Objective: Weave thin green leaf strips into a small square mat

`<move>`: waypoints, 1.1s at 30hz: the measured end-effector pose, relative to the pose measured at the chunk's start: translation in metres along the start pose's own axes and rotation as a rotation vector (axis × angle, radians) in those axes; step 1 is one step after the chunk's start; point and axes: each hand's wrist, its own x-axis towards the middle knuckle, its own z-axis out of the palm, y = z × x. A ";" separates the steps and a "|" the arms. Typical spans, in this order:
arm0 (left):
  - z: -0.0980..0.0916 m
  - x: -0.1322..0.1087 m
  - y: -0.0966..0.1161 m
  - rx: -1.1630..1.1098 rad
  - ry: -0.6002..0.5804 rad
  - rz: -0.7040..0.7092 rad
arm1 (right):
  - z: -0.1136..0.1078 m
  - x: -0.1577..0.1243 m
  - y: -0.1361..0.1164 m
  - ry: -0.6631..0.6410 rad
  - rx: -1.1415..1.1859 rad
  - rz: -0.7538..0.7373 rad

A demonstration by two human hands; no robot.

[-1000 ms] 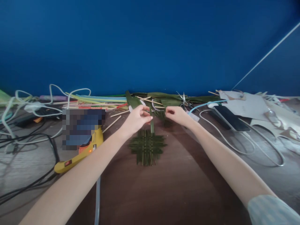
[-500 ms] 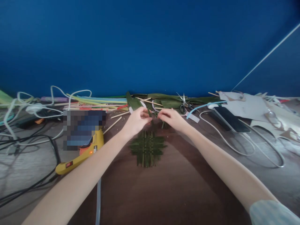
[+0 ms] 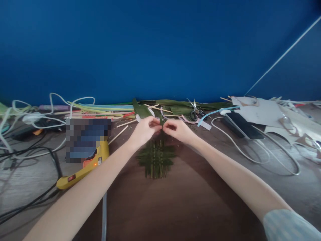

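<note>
My left hand (image 3: 148,128) pinches a small green leaf strip (image 3: 162,121) above the middle of the table. Close against it, my right hand (image 3: 177,129) has thumb and fingers pinched on the same strip, and the fingertips of both hands nearly touch. Below the hands, a woven mat of dark green strips (image 3: 156,159) lies flat on the brown table (image 3: 160,207); its top edge is partly hidden by the left hand.
Scissors (image 3: 194,110), wide green leaves (image 3: 179,103) and thin sticks (image 3: 122,130) lie behind the hands. At left are a yellow glue gun (image 3: 82,174) and tangled cables (image 3: 56,160). A phone (image 3: 244,125) with a white cable and white sheets (image 3: 255,110) are at right.
My right hand has moved left to meet the left hand, and its fingers have closed on the strip. The green piece that hung below it no longer shows. The view has shifted slightly.
</note>
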 end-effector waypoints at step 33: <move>0.000 -0.005 0.013 -0.052 -0.113 -0.211 | -0.041 0.006 0.020 0.027 -0.392 0.211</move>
